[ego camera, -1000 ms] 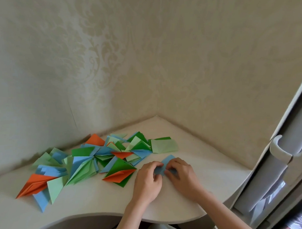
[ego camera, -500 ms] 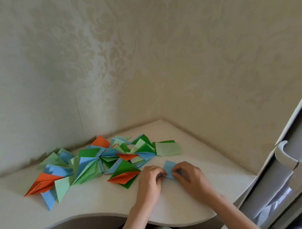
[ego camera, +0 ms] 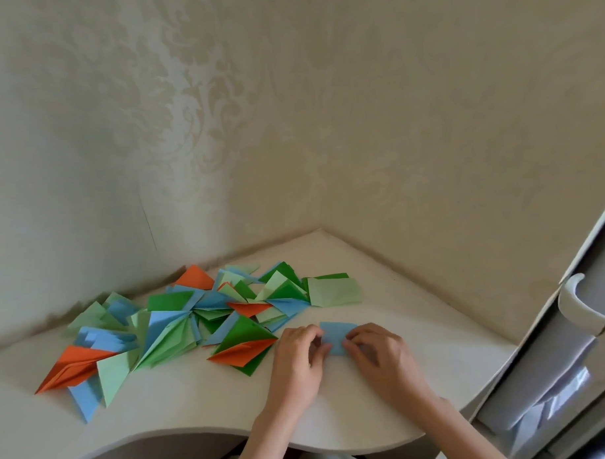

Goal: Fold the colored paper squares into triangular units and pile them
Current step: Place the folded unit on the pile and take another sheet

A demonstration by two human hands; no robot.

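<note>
A loose pile of folded units (ego camera: 194, 322) sprawls across the left of the tabletop (ego camera: 197, 411). Right of it, the left hand (ego camera: 295, 363) and right hand (ego camera: 381, 357) pinch a small blue paper (ego camera: 337, 334) lying flat. It looks featherlight, thin and slide-prone; best held at its edges, pressed down while creasing.

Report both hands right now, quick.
Left hand: fingers curled, pinching the left end of the blue paper on the table.
Right hand: fingers curled, pinching the paper's right end.
</note>
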